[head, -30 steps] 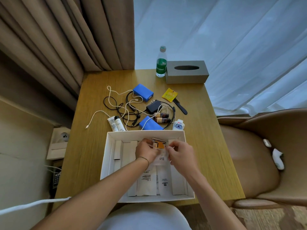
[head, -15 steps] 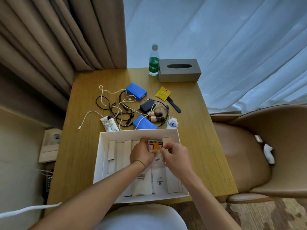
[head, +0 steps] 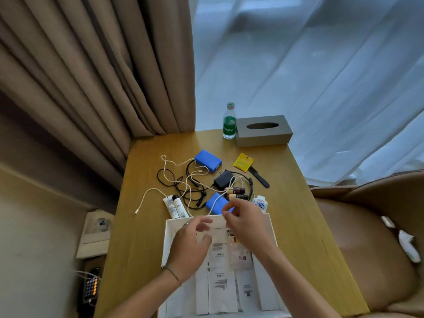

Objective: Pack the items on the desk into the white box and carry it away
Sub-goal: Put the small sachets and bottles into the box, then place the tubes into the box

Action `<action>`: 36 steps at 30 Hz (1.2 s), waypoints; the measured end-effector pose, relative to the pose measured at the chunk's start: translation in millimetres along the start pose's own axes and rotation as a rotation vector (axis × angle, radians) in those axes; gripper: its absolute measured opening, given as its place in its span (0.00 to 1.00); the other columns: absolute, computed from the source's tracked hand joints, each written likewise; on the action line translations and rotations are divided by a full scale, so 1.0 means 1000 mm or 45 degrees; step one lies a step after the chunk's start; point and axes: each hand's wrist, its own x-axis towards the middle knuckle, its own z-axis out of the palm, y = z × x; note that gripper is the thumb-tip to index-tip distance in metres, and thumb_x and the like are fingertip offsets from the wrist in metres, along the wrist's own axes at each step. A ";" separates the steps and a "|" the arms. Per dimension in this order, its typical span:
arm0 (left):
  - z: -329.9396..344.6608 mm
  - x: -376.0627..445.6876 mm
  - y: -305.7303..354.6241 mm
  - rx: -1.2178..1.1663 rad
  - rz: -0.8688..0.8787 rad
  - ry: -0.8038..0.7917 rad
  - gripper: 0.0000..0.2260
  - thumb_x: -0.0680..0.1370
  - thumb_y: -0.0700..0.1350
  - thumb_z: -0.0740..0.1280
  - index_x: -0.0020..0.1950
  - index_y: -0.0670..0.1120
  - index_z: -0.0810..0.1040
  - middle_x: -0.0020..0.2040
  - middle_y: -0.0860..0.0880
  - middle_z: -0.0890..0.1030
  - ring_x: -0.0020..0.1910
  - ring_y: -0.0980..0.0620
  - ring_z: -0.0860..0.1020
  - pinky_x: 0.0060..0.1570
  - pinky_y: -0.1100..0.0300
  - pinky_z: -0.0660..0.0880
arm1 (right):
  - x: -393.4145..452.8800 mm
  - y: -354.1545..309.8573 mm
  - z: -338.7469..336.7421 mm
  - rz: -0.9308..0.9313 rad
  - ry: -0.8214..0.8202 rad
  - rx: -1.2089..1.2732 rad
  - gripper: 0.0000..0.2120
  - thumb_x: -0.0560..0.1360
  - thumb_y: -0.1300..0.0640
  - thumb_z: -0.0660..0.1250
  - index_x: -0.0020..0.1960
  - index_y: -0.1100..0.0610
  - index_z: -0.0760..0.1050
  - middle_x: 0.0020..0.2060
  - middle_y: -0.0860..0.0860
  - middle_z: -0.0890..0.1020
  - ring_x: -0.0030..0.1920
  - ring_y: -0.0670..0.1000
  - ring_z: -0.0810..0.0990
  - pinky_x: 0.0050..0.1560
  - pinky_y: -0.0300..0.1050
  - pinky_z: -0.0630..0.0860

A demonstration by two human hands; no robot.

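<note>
Both hands' grips loose over white box (head: 169,237), holding nothing

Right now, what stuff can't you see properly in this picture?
Head view only:
- White box: its near edge runs off the bottom of the picture, and both forearms cover part of the inside.
- Right hand: its fingers are pinched together, too blurred to tell whether they hold anything.
- Left hand: blurred; fingers look spread.
- Nearer blue pack: the right hand hides its end.
- Paper packets: print too small to read.
</note>
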 end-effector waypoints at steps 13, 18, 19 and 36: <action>-0.090 0.031 -0.022 -0.224 -0.053 0.312 0.13 0.79 0.38 0.68 0.54 0.58 0.80 0.49 0.59 0.83 0.51 0.65 0.79 0.45 0.70 0.78 | 0.107 -0.052 0.103 -0.073 -0.381 -0.439 0.09 0.76 0.60 0.63 0.47 0.57 0.83 0.43 0.53 0.85 0.44 0.55 0.83 0.39 0.45 0.76; -0.108 0.041 -0.047 -0.167 -0.138 0.357 0.14 0.78 0.38 0.68 0.51 0.59 0.79 0.48 0.58 0.82 0.49 0.66 0.78 0.44 0.72 0.74 | 0.136 -0.048 0.143 -0.019 -0.464 -0.784 0.05 0.76 0.61 0.62 0.41 0.57 0.73 0.34 0.51 0.76 0.35 0.52 0.76 0.31 0.44 0.72; -0.110 0.043 -0.053 -0.154 -0.155 0.354 0.13 0.78 0.38 0.68 0.51 0.59 0.79 0.48 0.58 0.82 0.49 0.65 0.78 0.45 0.72 0.74 | 0.140 -0.047 0.149 -0.010 -0.472 -0.843 0.05 0.75 0.61 0.63 0.40 0.57 0.72 0.34 0.51 0.75 0.35 0.51 0.76 0.31 0.44 0.71; -0.101 0.080 -0.123 0.310 -0.135 0.039 0.10 0.79 0.41 0.66 0.56 0.53 0.80 0.51 0.57 0.80 0.50 0.61 0.78 0.51 0.60 0.80 | 0.167 -0.047 0.190 -0.076 -0.515 -1.000 0.08 0.74 0.49 0.69 0.40 0.52 0.75 0.34 0.49 0.78 0.40 0.52 0.83 0.36 0.44 0.78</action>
